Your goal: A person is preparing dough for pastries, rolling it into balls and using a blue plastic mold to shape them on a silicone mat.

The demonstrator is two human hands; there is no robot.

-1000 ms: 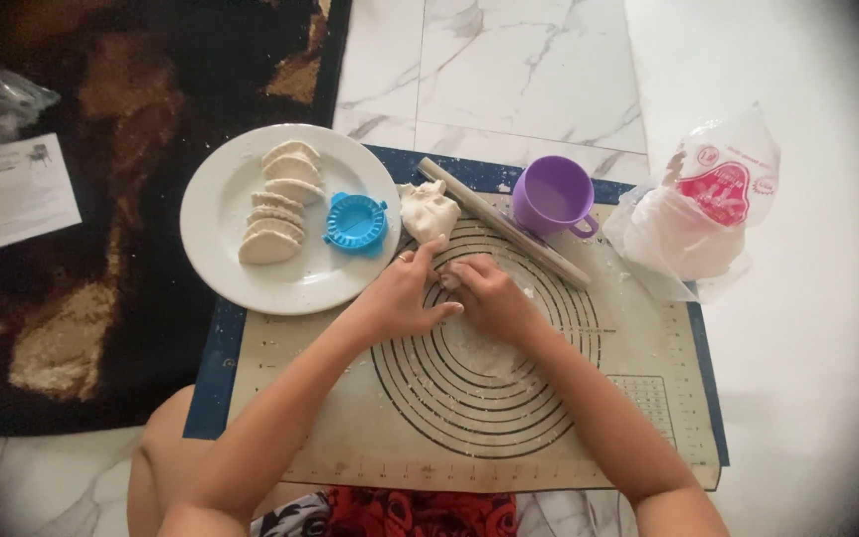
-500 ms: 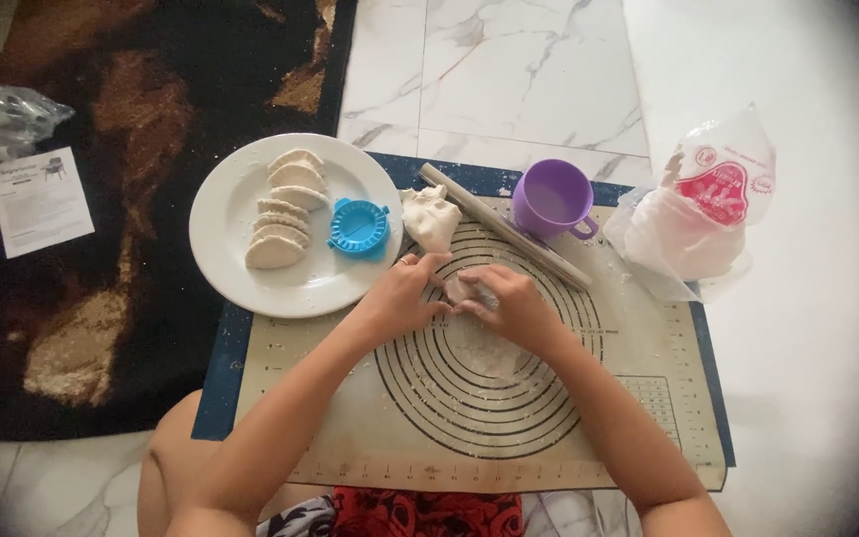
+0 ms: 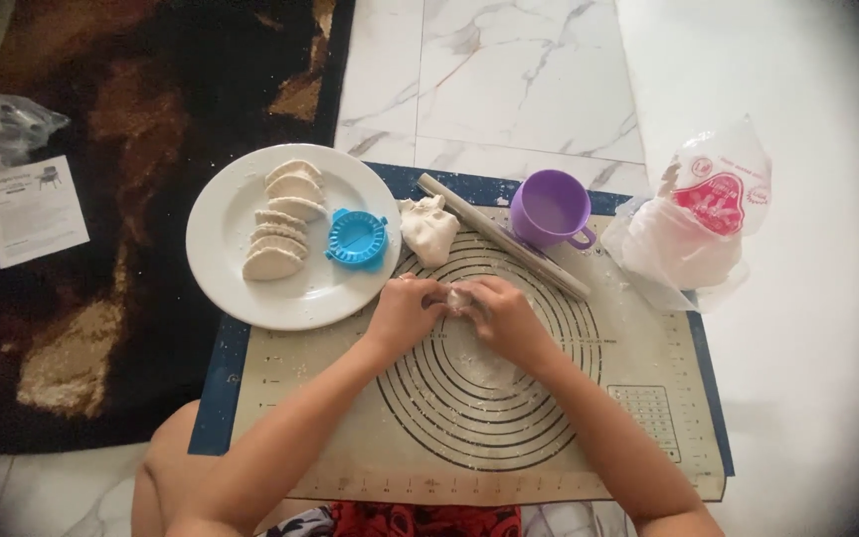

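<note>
Dough is what both hands work on in the head view. The left hand (image 3: 405, 313) and the right hand (image 3: 504, 318) meet over the far part of the beige silicone pastry mat with printed rings and a blue border (image 3: 280, 438), fingertips drawn together and pinching a small white lump of dough (image 3: 454, 296) between them; how flat that lump is cannot be told.

Near the mat's far edge lies a larger pale chunk of dough (image 3: 428, 229), with a long wooden rolling pin (image 3: 504, 237) slanting beside it and a purple plastic cup (image 3: 549, 211) just beyond the pin. A white round plate (image 3: 221, 224) overlaps the mat's far-left corner, carrying a row of folded half-moon dumplings (image 3: 280, 224) and a blue round dumpling press (image 3: 358, 239). A clear plastic bag of flour with a red label (image 3: 693, 224) slumps at the far-right corner.

Risk, as I judge it: hard pinching could tear the small lump, and the right forearm swinging out could nudge the rolling pin into the cup.
</note>
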